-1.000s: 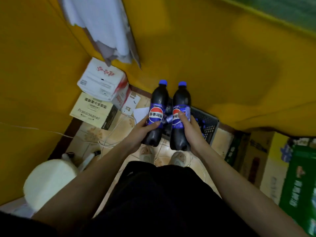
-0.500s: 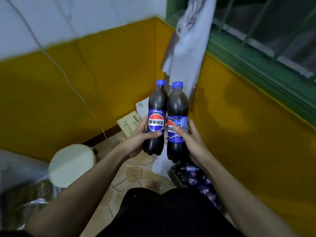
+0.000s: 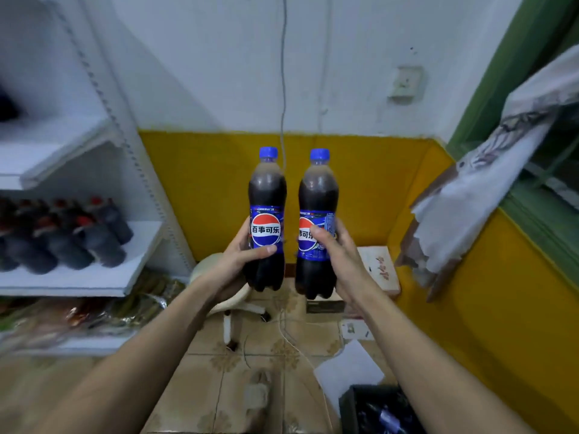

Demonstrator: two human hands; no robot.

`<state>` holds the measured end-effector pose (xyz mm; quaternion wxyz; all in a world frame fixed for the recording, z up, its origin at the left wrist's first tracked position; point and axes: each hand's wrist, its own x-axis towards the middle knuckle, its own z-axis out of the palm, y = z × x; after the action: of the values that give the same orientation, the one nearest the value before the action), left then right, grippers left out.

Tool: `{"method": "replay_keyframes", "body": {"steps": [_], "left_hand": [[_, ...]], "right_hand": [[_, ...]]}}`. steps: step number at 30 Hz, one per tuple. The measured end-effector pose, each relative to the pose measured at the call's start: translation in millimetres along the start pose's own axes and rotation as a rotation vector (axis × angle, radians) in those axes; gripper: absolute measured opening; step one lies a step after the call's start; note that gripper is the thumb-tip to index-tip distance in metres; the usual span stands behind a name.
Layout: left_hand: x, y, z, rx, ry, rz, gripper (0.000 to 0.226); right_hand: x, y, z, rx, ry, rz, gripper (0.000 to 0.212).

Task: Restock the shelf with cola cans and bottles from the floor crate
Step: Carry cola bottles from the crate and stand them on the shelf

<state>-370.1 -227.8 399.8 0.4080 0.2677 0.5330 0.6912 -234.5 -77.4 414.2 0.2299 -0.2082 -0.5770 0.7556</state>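
Shelf (image 3: pixel 94 277), white, stands at the person's left; its middle tier already carries a blurred row of red-capped dark bottles (image 3: pixel 62 242), with bare board toward its front edge. Crate (image 3: pixel 376 408) sits on the floor at lower right, beside the right forearm. Both cola bottles are held upright in front of the chest, long axes vertical, blue caps up, close together but apart. Left bottle (image 3: pixel 267 220) lies nearer the shelf, so the left hand (image 3: pixel 241 261) likely leads. Its grip wraps the lower label, thumb across the front. Right hand (image 3: pixel 336 255) grips the right bottle (image 3: pixel 317 223) likewise, fingers curled behind.
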Motion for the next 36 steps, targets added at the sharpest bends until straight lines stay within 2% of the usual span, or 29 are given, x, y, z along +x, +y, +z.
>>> {"method": "replay_keyframes", "body": {"steps": [3, 6, 11, 20, 23, 28, 36], "left_hand": [[-36.9, 26.2, -26.0, -0.016, 0.111, 0.070, 0.074], [-75.5, 53.4, -53.6, -0.040, 0.217, 0.145, 0.088], [-136.5, 98.8, -104.4, -0.037, 0.361, 0.290, 0.072], [-264.1, 164.4, -229.6, -0.020, 0.597, 0.410, 0.068], [-305.9, 183.4, -274.7, -0.005, 0.629, 0.447, 0.072], [-354.2, 208.8, -338.8, 0.005, 0.687, 0.492, 0.065], [-363.3, 244.0, -417.3, 0.006, 0.722, 0.504, 0.067]], "right_hand": [[2.7, -7.3, 48.2, 0.005, -0.124, 0.011, 0.047], [4.2, -16.4, 104.1, 0.000, -0.231, 0.014, 0.050], [-1.1, -31.7, 199.2, -0.033, -0.415, -0.036, 0.030], [-28.7, -13.3, 394.2, -0.047, -0.577, -0.092, 0.023], [-38.9, -6.1, 454.8, -0.047, -0.630, -0.077, 0.026], [-48.3, 2.2, 543.0, -0.040, -0.693, -0.111, 0.026], [-21.2, 16.6, 640.8, -0.075, -0.753, -0.146, 0.029]]}}
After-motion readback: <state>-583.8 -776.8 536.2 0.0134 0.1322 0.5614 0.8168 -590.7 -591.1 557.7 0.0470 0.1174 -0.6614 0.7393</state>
